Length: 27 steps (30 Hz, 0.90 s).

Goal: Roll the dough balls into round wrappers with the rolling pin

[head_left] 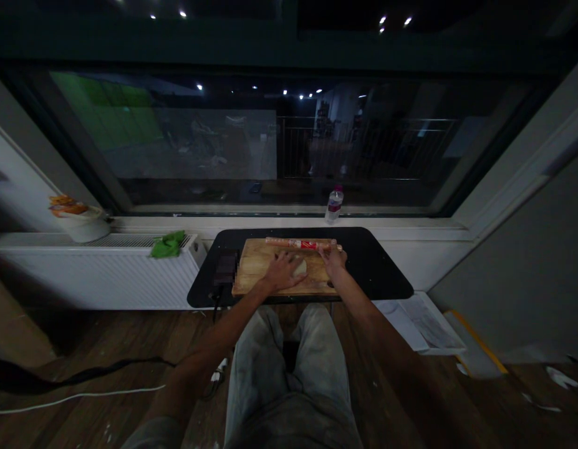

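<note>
A dim room surrounds me, with a wide dark window (pixel 251 143) ahead, points of light showing in its glass. From my head view, a white radiator (pixel 130 274) runs along the wall on my left, carrying a green cloth (pixel 168 244) and a white tub (pixel 88 226) with something orange on top. A clear bottle (pixel 334 207) with a pink cap stands on the sill, just beyond the black table (pixel 380 268) in front of me.

On that table lies my wooden board (pixel 255 262), a dark object (pixel 224 269) beside its left edge. My left hand (pixel 280 272) is over the middle of the board, fingers spread wide, touching a pale round piece (pixel 300 269) that shows between thumb and forefinger. Behind it, a long wrapped roll (pixel 308 244) with a red label lies across the far part of the board. My right hand (pixel 334 260) reaches to the roll's right end, fingertips at it; I cannot tell whether they grip it. A small dark thing (pixel 330 284) lies near the board's close edge, below my right hand, too small to make out. A white tray (pixel 445 333) is low down on my right.
</note>
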### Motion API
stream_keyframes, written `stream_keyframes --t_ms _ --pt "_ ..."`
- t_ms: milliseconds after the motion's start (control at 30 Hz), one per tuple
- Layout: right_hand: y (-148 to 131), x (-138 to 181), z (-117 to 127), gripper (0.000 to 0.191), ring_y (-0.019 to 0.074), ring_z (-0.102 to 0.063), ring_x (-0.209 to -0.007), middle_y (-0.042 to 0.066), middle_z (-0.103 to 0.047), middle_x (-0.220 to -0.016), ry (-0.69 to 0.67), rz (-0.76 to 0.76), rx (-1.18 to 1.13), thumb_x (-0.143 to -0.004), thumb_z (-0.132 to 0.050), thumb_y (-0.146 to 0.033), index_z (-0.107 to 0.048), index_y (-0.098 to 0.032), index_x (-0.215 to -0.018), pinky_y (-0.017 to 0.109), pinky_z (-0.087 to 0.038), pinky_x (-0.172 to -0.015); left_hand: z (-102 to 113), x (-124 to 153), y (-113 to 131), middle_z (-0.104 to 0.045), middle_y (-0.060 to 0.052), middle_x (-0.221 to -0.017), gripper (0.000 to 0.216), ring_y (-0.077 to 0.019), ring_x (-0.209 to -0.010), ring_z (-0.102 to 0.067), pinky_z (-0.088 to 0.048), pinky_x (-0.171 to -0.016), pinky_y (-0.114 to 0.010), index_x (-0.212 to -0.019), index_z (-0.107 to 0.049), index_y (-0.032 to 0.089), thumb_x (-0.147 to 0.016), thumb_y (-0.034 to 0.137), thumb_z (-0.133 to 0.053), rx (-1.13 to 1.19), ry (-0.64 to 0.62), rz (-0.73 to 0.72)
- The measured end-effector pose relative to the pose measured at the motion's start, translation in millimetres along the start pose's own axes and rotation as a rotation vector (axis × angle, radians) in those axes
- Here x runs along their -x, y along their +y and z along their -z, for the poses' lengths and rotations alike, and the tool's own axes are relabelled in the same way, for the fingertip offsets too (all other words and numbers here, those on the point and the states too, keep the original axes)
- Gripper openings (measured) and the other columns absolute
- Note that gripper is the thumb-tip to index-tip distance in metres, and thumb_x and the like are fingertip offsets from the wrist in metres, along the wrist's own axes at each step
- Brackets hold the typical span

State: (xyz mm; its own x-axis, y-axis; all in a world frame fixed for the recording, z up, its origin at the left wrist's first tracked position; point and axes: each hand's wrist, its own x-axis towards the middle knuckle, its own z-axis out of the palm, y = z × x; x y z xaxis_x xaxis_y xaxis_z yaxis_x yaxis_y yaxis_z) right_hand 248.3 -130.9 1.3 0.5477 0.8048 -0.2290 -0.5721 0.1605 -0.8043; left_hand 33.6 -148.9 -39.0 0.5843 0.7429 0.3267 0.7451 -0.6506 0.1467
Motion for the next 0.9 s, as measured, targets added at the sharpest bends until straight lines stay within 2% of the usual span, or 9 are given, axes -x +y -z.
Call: stream_keyframes --t_ms 100,200,333,533,700,900 --pt "-2 0 1 0.050 0.0104 -0.073 -0.073 -0.009 -0.064 -0.074 -0.018 0.010 0.010 -0.090 -0.098 -0.048 -0.054 -0.024 -0.082 0.026 -0.075 -0.076 5 0 -9 -0.053 -0.011 -0.177 0.063 -0.0368 -0.162 -0.046 -0.037 -0.133 -0.062 -0.165 -0.062 0.033 -0.112 0.065 -0.055 0.062 -0.067 -0.190" --pt "-3 2 1 0.048 0.0104 -0.074 -0.071 -0.009 -0.063 -0.072 -0.018 0.008 0.007 -0.093 -0.096 -0.047 -0.055 -0.024 -0.082 0.023 -0.074 -0.074 8 -2 -18 -0.051 -0.008 -0.180 0.059 -0.0326 -0.165 -0.044 -0.037 -0.136 -0.057 -0.165 -0.063 0.036 -0.113 0.062 -0.056 0.106 -0.108 -0.276" --pt "-3 4 1 0.048 0.0107 -0.073 -0.068 -0.008 -0.064 -0.071 0.005 -0.012 0.006 -0.095 -0.094 -0.048 -0.053 -0.025 -0.083 0.022 -0.073 -0.069 3 -6 -20 -0.054 -0.008 -0.177 0.055 -0.0328 -0.164 -0.047 -0.035 -0.137 -0.057 -0.161 -0.067 0.036 -0.113 0.062 -0.057 0.101 -0.106 -0.254" --pt "-2 6 0 0.052 0.0111 -0.073 -0.074 -0.009 -0.063 -0.074 0.000 0.007 0.008 -0.090 -0.098 -0.047 -0.051 -0.025 -0.081 0.027 -0.075 -0.076 -1 -8 -19 -0.057 -0.006 -0.175 0.054 -0.0337 -0.161 -0.049 -0.036 -0.134 -0.059 -0.160 -0.067 0.040 -0.112 0.064 -0.058 0.091 -0.121 -0.203" --pt "-1 8 -3 0.046 0.0092 -0.071 -0.072 -0.009 -0.063 -0.075 0.038 -0.029 -0.015 -0.097 -0.092 -0.041 -0.052 -0.025 -0.081 0.023 -0.074 -0.074 0 -8 -17 -0.055 -0.007 -0.176 0.057 -0.0333 -0.161 -0.049 -0.037 -0.134 -0.058 -0.161 -0.066 0.039 -0.113 0.067 -0.055 0.096 -0.126 -0.185" --pt "-2 6 2 0.045 0.0100 -0.072 -0.070 -0.008 -0.065 -0.074 -0.007 -0.019 0.004 -0.094 -0.094 -0.047 -0.056 -0.025 -0.085 0.024 -0.073 -0.073 6 -3 -27 -0.050 -0.006 -0.181 0.062 -0.0333 -0.165 -0.045 -0.034 -0.135 -0.057 -0.166 -0.062 0.039 -0.110 0.066 -0.060 0.107 -0.126 -0.243"
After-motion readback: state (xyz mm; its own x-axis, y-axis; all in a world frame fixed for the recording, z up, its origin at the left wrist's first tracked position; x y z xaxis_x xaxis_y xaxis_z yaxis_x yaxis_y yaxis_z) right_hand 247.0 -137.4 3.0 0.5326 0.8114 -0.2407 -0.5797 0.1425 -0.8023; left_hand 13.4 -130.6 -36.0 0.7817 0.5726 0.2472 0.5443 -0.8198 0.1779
